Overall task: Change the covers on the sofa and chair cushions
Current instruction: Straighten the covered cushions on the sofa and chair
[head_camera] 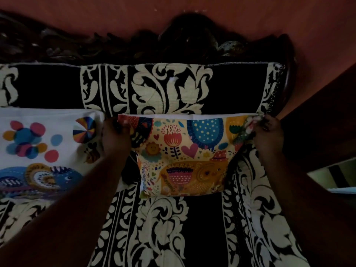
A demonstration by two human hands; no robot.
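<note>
Yellow patterned cushion [185, 157] stands against the sofa backrest [169, 87], long axis left-right. Left hand [115, 135] pinches its top-left corner, right hand [268, 132] its top-right; both equally near. White patterned cushion [46, 147] sits just left.

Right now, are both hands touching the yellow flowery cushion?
Touching. The head view shows the left hand pinching the cushion's top left corner and the right hand pinching its top right corner.
</note>
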